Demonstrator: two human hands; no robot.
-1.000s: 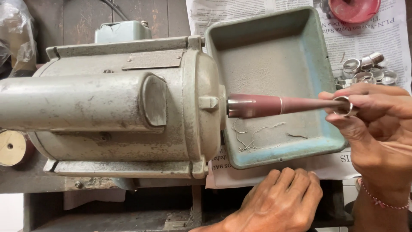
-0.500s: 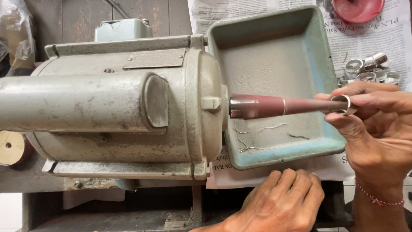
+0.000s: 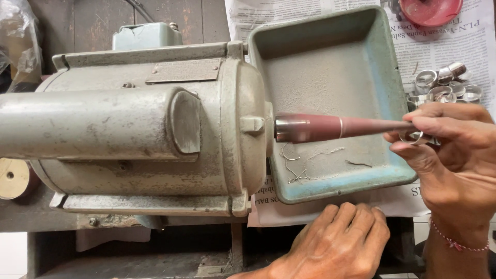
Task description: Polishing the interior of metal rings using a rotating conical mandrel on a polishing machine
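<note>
I'm pinching a metal ring between thumb and fingertips of my right hand, at the right edge of the frame, holding it against the thin tip of the reddish tapered spindle. The spindle is sticking out of the grey motor, which is filling the left half, and is reaching over the blue-green tray in the upper middle. A few threads are lying in the tray under the spindle. My left hand is resting at bottom centre, fingers pressed together, palm down just below the tray's near rim, holding nothing. More rings are piled on newspaper, upper right, just above my right hand.
</note>
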